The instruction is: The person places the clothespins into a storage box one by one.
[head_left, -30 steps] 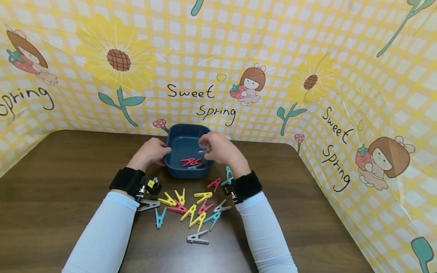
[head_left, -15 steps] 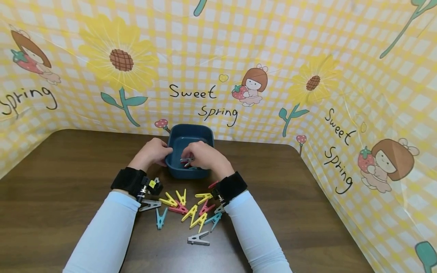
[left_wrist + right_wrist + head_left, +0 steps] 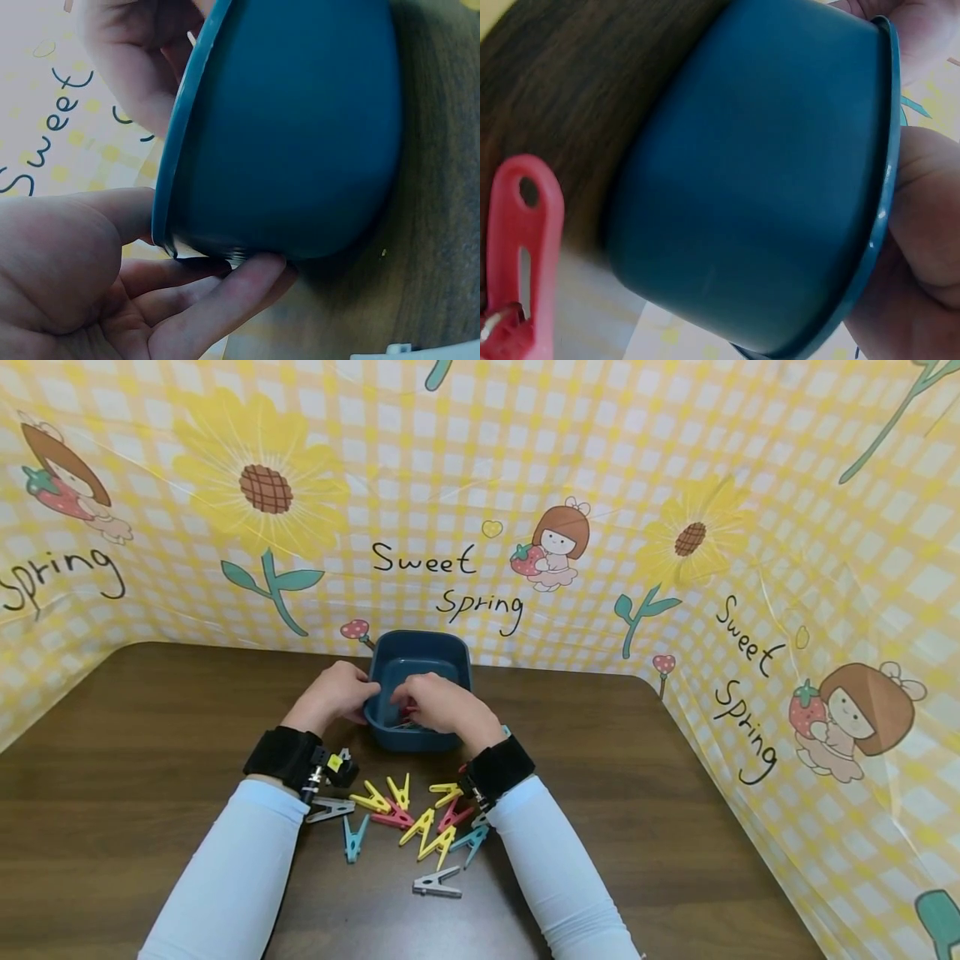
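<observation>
A dark blue plastic box stands at the back of the table. My left hand holds its left side; in the left wrist view the thumb is at the rim and the fingers lie against the outer wall. My right hand reaches down into the box, over the clothespins lying there. Its fingertips are mostly hidden, and whether they still pinch a clothespin does not show. Loose clothespins in yellow, red, blue and grey, such as a yellow clothespin, are scattered in front of the box.
The brown wooden table ends at a yellow checked cloth hung behind and at the sides. A grey clothespin lies nearest me. Close to the right wrist camera lies a red clothespin.
My right hand has brought a grey clothespin from the box's right side down and left into it; that clothespin no longer shows clearly. The left hand has stayed on the box.
</observation>
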### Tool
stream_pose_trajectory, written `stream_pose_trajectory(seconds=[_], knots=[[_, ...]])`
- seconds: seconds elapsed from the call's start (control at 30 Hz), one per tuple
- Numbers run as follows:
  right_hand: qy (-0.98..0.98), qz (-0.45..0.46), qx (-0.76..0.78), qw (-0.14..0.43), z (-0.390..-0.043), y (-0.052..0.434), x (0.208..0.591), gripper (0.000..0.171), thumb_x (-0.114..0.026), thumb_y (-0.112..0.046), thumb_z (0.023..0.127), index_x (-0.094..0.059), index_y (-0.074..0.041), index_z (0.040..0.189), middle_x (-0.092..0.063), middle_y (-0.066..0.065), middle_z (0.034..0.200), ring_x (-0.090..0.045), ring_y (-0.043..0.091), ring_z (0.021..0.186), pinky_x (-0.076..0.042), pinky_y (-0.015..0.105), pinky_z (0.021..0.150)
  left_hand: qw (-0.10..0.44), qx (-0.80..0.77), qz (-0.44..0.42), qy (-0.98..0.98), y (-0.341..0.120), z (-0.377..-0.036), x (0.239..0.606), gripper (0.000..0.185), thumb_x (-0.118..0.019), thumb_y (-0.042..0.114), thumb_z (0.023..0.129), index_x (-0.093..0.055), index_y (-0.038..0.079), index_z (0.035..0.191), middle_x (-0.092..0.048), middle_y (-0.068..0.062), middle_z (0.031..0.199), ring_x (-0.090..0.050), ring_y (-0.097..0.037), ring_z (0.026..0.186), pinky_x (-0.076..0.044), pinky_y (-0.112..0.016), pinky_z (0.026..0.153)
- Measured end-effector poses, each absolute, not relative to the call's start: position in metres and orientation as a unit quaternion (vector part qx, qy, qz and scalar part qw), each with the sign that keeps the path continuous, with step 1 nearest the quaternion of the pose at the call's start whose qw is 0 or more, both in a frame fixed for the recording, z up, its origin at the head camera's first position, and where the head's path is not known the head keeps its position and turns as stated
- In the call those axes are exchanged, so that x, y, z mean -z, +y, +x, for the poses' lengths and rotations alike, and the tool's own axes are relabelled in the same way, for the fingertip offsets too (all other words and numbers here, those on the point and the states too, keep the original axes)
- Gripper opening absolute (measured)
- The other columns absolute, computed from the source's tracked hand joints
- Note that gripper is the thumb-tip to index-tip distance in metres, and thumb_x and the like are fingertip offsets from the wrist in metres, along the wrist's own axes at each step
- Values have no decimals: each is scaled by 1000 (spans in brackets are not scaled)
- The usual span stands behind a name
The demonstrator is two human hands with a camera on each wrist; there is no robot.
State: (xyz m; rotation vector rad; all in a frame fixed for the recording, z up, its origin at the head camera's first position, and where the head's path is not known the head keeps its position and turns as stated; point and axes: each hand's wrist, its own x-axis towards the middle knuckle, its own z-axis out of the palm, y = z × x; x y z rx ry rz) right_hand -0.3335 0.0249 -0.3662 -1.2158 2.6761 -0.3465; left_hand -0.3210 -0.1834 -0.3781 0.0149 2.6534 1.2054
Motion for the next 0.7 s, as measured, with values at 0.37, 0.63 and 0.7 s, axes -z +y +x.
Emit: stream_pose_trajectory(seconds=[0.37,0.63,0.7], knots=[[902,-393,156,85,-339,47,352,38,-68,-8,106,-68,-8,145,-71,9,144,-65,23,137,-56,39,117,114,-420,-4,900,-184,-321,378,46,-52,22,113,-65,-16,135,-75,-31,120,-81,-18,80,-70,-46,88],[916,-349,185,72,-335,83,330,43,-66,-17,109,-63,-8,151,-65,10,153,-61,27,144,-51,43,124,108,-420,-5,901,-183,-320,378,45,-52,20,112,-65,-17,134,-75,-31,118,-79,-18,78,-70,-42,83],[919,-337,193,65,-333,94,325,46,-66,-20,109,-60,-10,153,-62,11,157,-58,29,147,-49,45,126,112,-422,-4,900,-181,-321,379,45,-52,19,112,-65,-17,135,-75,-30,118,-79,-17,78,-71,-40,81]])
